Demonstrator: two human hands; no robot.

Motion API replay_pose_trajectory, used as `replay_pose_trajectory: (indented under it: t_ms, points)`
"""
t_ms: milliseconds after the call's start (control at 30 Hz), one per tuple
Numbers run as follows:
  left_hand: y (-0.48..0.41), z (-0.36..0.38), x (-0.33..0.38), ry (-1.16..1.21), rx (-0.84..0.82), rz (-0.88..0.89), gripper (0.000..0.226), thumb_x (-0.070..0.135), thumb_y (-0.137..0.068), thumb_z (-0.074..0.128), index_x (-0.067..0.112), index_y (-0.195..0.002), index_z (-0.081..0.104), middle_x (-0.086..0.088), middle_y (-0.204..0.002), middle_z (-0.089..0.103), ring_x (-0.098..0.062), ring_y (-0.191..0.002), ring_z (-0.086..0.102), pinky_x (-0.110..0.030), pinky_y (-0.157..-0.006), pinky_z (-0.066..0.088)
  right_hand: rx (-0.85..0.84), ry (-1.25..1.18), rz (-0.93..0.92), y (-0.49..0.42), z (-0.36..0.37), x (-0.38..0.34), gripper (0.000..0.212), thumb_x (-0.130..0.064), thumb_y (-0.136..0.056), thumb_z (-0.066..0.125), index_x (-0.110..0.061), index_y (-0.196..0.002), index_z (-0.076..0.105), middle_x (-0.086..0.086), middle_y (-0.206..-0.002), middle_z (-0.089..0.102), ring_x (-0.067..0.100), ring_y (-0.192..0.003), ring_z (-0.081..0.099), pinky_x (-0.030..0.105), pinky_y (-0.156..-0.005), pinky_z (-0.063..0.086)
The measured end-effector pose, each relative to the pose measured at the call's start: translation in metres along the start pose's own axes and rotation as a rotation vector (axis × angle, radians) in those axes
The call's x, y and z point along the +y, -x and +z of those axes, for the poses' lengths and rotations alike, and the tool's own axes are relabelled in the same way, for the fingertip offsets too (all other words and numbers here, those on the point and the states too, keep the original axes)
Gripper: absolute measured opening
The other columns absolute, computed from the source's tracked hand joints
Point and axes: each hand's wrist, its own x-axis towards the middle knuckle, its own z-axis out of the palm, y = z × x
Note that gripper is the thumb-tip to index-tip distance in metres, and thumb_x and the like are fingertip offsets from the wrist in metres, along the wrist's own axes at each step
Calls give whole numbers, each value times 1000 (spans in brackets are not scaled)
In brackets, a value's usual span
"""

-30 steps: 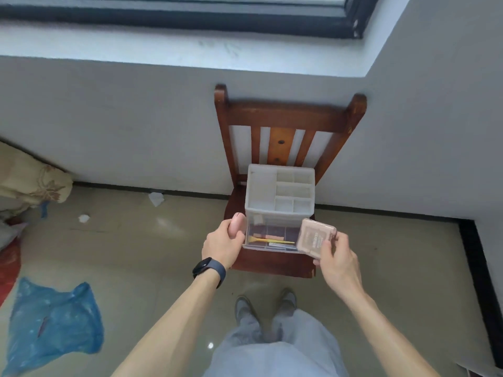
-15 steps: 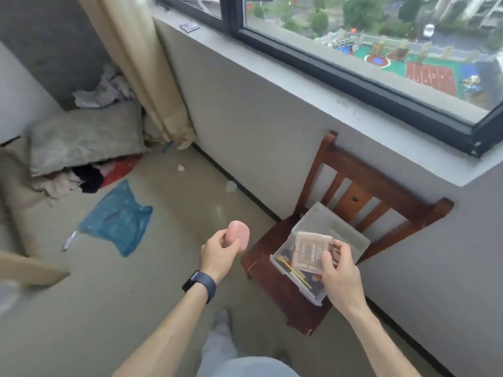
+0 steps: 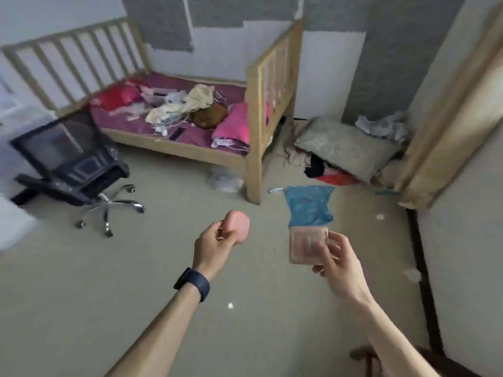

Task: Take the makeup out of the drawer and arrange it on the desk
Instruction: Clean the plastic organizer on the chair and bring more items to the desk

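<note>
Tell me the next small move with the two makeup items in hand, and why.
Probably carry both across to the desk before setting anything down: the left hand grips a rounded pink case, the right hand pinches a square translucent pink palette, both above the floor, and no desk shows plainly.

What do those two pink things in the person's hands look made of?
The rounded pink case in the left hand looks like matte opaque plastic or silicone: even colour, soft edges, no glare. The square compact in the right hand seems clear, pink-tinted hard plastic: its edges look see-through with a faint sheen. The frame is blurred, so neither is certain.
</note>
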Motion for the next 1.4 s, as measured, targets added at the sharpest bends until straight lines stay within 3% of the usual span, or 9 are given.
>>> replay_pose_trajectory:
  t_ms: [200,467,600,700,833,1000,1167,1267,1400]
  points:
    - [6,-218,-81,34,384,-110,27,40,-67,61,19,-82,65,5,-76,70,-20,-79,65,-36,-69,52,-354,72,-211,-3,196,-92,18,-37,-101,58,-32,-117,59,-12,-99,75,14,-67,74,30,-60,52]
    - [12,-444,-161,60,675,-181,22,43,-68,60,29,-84,66,7,-75,67,-9,-67,59,-21,-57,43,-635,65,-356,15,429,-182,10,-33,-99,61,-37,-109,62,-18,-99,74,12,-70,74,31,-62,52]
    - [-9,-515,-191,55,751,-237,13,35,-76,66,30,-88,66,8,-79,67,-4,-71,59,-11,-54,39,-741,47,-411,8,526,-225,10,-35,-99,61,-40,-108,61,-23,-97,73,10,-71,74,34,-62,53]
    - [-37,-559,-211,95,809,-275,22,40,-71,62,32,-91,67,8,-83,68,-6,-75,62,-9,-53,39,-809,16,-435,-9,596,-251,10,-37,-99,61,-38,-108,63,-20,-98,74,11,-72,75,40,-65,56]
    - [-93,-617,-231,243,870,-294,21,37,-71,67,27,-89,69,3,-87,70,-17,-80,65,-27,-63,51,-913,-59,-403,-46,691,-286,13,-36,-99,62,-31,-110,66,-13,-99,76,17,-71,76,36,-67,53]
    - [-157,-682,-251,465,974,-354,17,28,-87,68,25,-104,67,-2,-98,75,-20,-88,73,-30,-70,53,-1035,-138,-253,-96,799,-336,12,-25,-100,63,-17,-106,69,2,-92,77,30,-71,75,22,-53,53]
    - [-206,-741,-274,739,1078,-365,20,30,-96,61,17,-111,64,-9,-110,69,-30,-89,74,-37,-76,54,-1172,-139,-151,-135,900,-373,19,-32,-99,62,-19,-109,71,0,-94,78,23,-75,75,40,-71,54]
    - [-239,-779,-297,936,1098,-365,23,35,-96,62,18,-113,62,-11,-120,61,-37,-102,69,-39,-77,56,-1260,-144,-4,-154,967,-383,24,-34,-98,62,-18,-112,73,7,-101,77,24,-75,71,37,-74,52]
    - [-286,-832,-340,1089,1025,-357,31,33,-94,65,14,-119,60,-16,-124,61,-43,-98,70,-46,-84,56,-1357,-110,160,-172,1066,-387,29,-30,-94,69,-15,-119,72,17,-109,74,23,-77,66,32,-67,49]
